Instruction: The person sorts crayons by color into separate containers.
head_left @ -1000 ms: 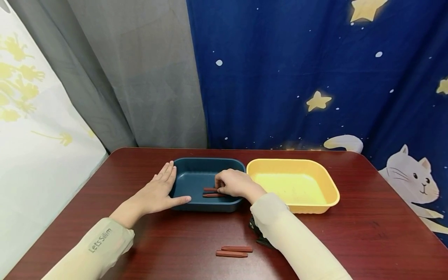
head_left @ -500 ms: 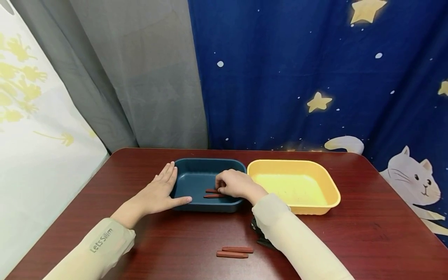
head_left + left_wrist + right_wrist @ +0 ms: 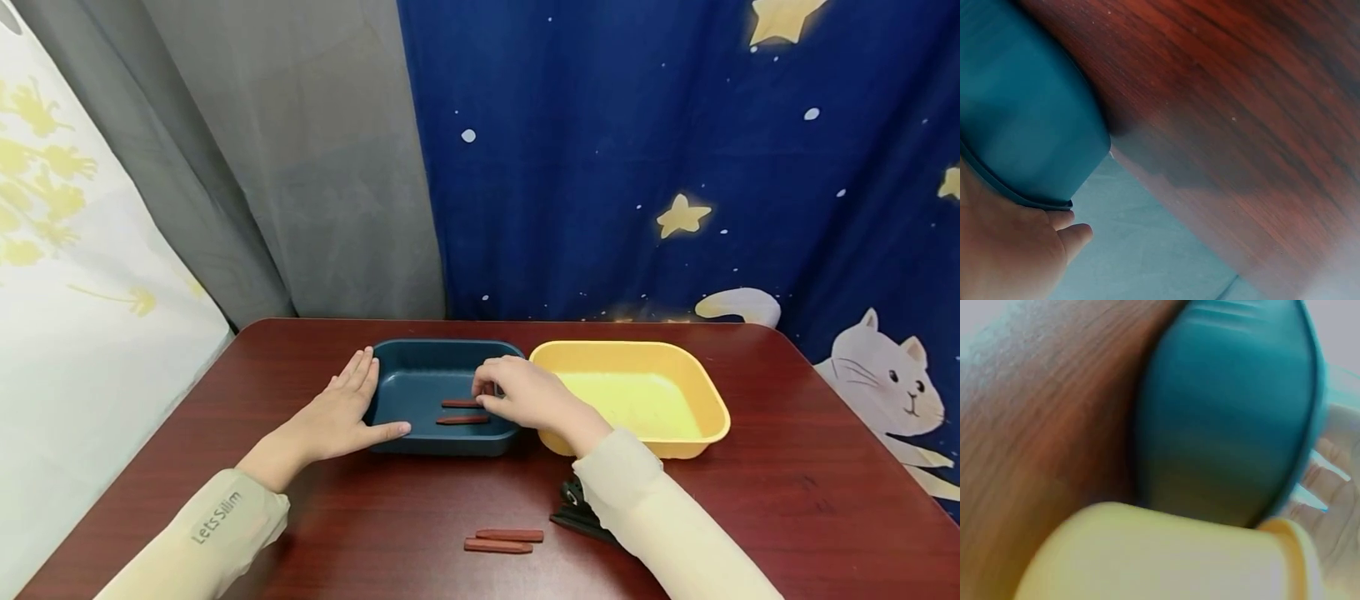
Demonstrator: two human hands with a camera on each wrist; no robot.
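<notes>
In the head view, my left hand point(image 3: 341, 412) lies with straight fingers against the left side of the dark blue tray point(image 3: 420, 444), its thumb over the near rim. My right hand point(image 3: 528, 396) hovers over that tray's right end, fingers loosely bent, with nothing visibly held. Below it, two reddish-brown crayon-like sticks lie in the tray: a near stick point(image 3: 462, 421) and a far stick point(image 3: 459, 403), whose right end the fingers hide. Two similar sticks, a front stick point(image 3: 498, 546) and a rear stick point(image 3: 510, 535), lie side by side on the table.
A yellow tray point(image 3: 630, 447) stands right of the blue one, close against it. Under my right sleeve point(image 3: 637, 483) sits a black object point(image 3: 581, 521), partly hidden, perhaps a stapler. The reddish wooden table point(image 3: 360, 533) ends before a curtain point(image 3: 570, 183).
My right hand has let go of the sticks in the blue tray and shifted up and right, uncovering more of them and of the black object. The left hand has stayed put.
</notes>
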